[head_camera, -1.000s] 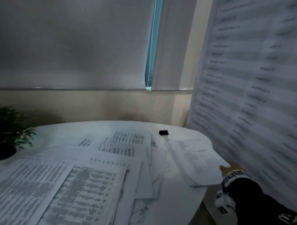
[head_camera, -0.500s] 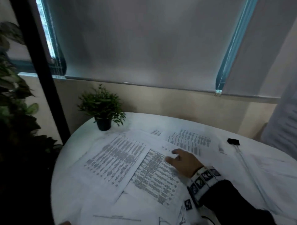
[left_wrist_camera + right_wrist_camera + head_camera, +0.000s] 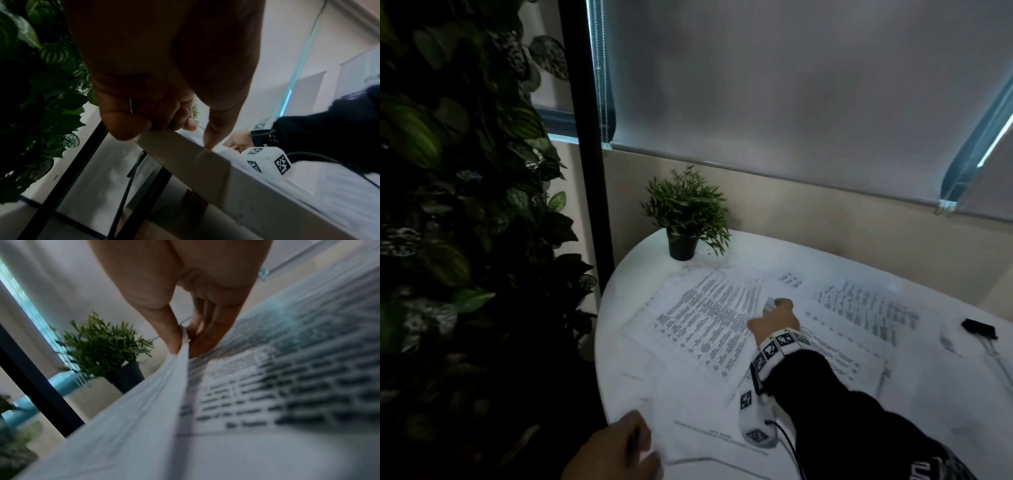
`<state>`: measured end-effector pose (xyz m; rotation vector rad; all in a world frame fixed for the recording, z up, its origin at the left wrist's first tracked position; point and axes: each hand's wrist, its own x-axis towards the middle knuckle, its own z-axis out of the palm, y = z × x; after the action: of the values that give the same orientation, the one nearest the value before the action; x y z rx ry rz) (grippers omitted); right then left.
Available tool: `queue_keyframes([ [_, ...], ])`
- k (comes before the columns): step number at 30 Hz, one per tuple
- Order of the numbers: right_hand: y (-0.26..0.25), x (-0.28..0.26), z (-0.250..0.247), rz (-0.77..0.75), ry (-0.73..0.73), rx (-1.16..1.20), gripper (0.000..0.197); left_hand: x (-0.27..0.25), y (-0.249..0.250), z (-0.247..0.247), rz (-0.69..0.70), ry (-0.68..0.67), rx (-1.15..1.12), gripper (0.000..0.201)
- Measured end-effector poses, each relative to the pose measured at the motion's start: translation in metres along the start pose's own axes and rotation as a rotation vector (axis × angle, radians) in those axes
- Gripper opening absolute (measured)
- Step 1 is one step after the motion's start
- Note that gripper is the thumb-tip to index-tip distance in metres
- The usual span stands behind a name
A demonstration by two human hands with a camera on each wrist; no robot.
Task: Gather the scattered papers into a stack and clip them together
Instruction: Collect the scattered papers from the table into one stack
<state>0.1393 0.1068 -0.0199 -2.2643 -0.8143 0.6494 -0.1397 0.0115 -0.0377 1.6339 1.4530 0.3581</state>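
Note:
Printed papers lie scattered and overlapping over the round white table. My right hand reaches over the middle and pinches the right edge of a printed sheet. In the right wrist view the thumb and fingers of the right hand squeeze that sheet's raised edge. My left hand is at the near-left rim, thumb on top and fingers curled under the edge of a pale sheet. The left wrist view shows the left hand holding this sheet. A black binder clip lies at the far right.
A small potted plant stands at the table's back left. A black post and a wall of dark leaves rise just left of the table. A wall with drawn roller blinds runs behind it.
The view has swung left. My right hand left the pile at the table's right, crossed to the middle sheets and now pinches one edge. My left hand has come into view at the near-left rim.

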Motion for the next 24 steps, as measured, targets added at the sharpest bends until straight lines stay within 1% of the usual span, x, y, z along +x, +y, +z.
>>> queue_keyframes([
  [1,0.002,-0.002,-0.004,-0.060,0.022,0.042,0.045,-0.001,-0.001,0.001,0.043,0.077,-0.044,0.034],
  [2,0.003,-0.008,-0.010,-0.120,0.029,0.052,0.029,0.000,-0.002,0.001,0.065,0.188,-0.108,0.033],
  [3,0.003,-0.013,-0.016,-0.181,0.022,0.065,0.014,0.000,-0.002,-0.002,0.058,0.312,-0.217,0.028],
  [4,0.004,-0.017,-0.021,-0.226,-0.015,0.098,0.007,0.005,-0.003,-0.006,0.037,0.390,-0.325,0.023],
  [5,0.004,-0.025,-0.025,-0.266,-0.075,0.141,0.007,0.009,-0.004,-0.009,0.023,0.421,-0.437,0.024],
  [6,0.005,-0.036,-0.029,-0.295,-0.139,0.173,0.010,0.013,-0.003,-0.013,0.021,0.433,-0.546,0.029],
  [7,0.006,-0.047,-0.033,-0.326,-0.213,0.204,0.011,0.016,-0.004,-0.015,0.017,0.425,-0.635,0.035],
  [9,0.009,-0.072,-0.037,-0.387,-0.355,0.247,0.012,0.017,-0.007,-0.016,0.005,0.345,-0.727,0.042],
  [11,0.013,-0.089,-0.040,-0.424,-0.471,0.279,0.014,0.015,-0.010,-0.011,0.057,0.209,-0.747,0.041],
  [12,0.016,-0.092,-0.041,-0.437,-0.522,0.285,0.016,0.013,-0.012,-0.009,0.069,0.166,-0.741,0.039],
  [13,0.019,-0.090,-0.044,-0.452,-0.551,0.266,0.019,0.012,-0.013,-0.008,0.077,0.154,-0.727,0.036],
  [14,0.022,-0.082,-0.050,-0.466,-0.531,0.199,0.024,0.011,-0.015,-0.008,0.080,0.164,-0.706,0.031],
  [15,0.026,-0.068,-0.058,-0.466,-0.456,0.069,0.033,0.011,-0.017,-0.008,0.084,0.189,-0.688,0.028],
  [16,0.029,-0.052,-0.069,-0.444,-0.345,-0.114,0.049,0.011,-0.019,-0.009,0.083,0.223,-0.667,0.028],
  [17,0.034,-0.034,-0.082,-0.392,-0.246,-0.312,0.070,0.012,-0.021,-0.011,0.088,0.255,-0.653,0.029],
  [18,0.041,-0.017,-0.094,-0.324,-0.187,-0.484,0.094,0.012,-0.022,-0.013,0.080,0.289,-0.642,0.029],
  [19,0.052,-0.002,-0.104,-0.250,-0.167,-0.618,0.115,0.012,-0.021,-0.015,0.073,0.311,-0.628,0.030],
  [20,0.063,0.012,-0.111,-0.185,-0.181,-0.713,0.131,0.013,-0.022,-0.016,0.059,0.324,-0.604,0.033],
  [21,0.074,0.023,-0.115,-0.139,-0.202,-0.767,0.138,0.015,-0.024,-0.017,0.059,0.323,-0.585,0.036],
  [22,0.082,0.029,-0.117,-0.112,-0.216,-0.785,0.139,0.018,-0.026,-0.017,0.054,0.325,-0.564,0.039],
  [24,0.092,0.032,-0.116,-0.108,-0.214,-0.726,0.130,0.024,-0.032,-0.016,0.024,0.345,-0.541,0.041],
])
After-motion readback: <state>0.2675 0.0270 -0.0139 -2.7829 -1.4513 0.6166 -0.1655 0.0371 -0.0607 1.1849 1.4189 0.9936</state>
